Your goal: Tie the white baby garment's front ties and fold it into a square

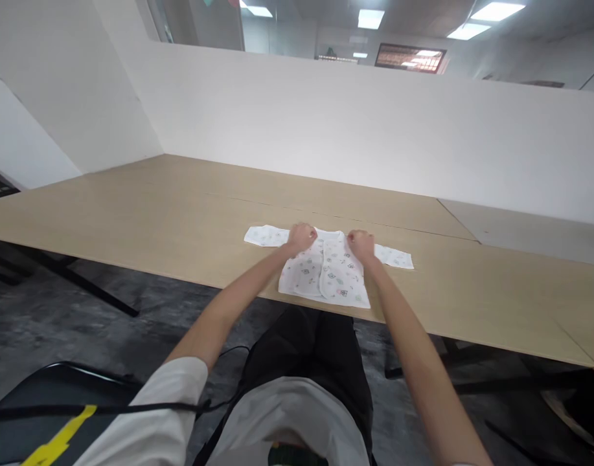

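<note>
I have both hands down on a small white baby shirt with a faint coloured print (326, 272), which lies flat and face up on the long pale wooden counter (155, 213), close to its near edge and right in front of me. My left hand (301, 237) sits at the shirt's left shoulder, fingers curled onto the cloth where the short left sleeve runs out sideways; my right hand (361, 244) does the same at the right shoulder, beside the other sleeve. The two hands are apart, with the collar and the front opening between them. Whether each one pinches the fabric or only presses it flat, I cannot tell from this angle. The hem reaches almost to the counter's edge, so I judge that a pull toward me could drag the lower part over it and let the shirt slide off. The cloth looks thin and light: an uneven tug from one hand would likely skew it or wrinkle the front panels. A white partition wall (374, 129) stands behind the counter.
</note>
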The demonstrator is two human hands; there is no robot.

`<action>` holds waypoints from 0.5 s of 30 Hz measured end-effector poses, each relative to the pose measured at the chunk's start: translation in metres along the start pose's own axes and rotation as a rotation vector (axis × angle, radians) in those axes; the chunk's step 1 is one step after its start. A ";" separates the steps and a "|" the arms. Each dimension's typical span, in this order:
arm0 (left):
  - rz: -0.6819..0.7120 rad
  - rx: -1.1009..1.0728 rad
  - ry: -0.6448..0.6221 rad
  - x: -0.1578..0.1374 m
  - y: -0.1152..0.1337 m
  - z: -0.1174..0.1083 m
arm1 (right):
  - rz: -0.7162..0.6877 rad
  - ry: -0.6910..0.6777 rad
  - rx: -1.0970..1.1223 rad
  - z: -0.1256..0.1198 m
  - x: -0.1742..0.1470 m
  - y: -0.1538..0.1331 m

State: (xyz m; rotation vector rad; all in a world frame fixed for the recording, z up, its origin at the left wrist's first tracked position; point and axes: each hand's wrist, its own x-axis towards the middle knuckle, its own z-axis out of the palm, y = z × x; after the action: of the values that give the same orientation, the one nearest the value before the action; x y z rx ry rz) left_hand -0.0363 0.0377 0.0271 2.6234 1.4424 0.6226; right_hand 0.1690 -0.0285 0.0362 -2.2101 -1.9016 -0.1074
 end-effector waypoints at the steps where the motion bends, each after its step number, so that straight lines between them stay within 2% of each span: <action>1: -0.029 -0.030 -0.018 0.001 0.014 0.010 | -0.017 -0.016 0.028 0.006 0.001 -0.016; 3: -0.087 -0.091 -0.017 0.001 0.031 0.026 | -0.031 -0.026 0.088 0.019 0.002 -0.040; 5: -0.124 -0.168 0.002 0.002 0.036 0.036 | -0.019 0.007 0.143 0.031 0.002 -0.051; 9: -0.124 -0.323 0.006 0.002 0.027 0.043 | -0.005 0.092 0.257 0.046 0.003 -0.045; 15: -0.069 -0.351 0.048 0.001 0.023 0.043 | -0.030 0.120 0.387 0.056 0.008 -0.033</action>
State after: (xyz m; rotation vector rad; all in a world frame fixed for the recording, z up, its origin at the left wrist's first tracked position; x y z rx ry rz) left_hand -0.0012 0.0307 -0.0063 2.2950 1.2915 0.8485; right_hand 0.1330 -0.0044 -0.0125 -1.8760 -1.7217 0.1122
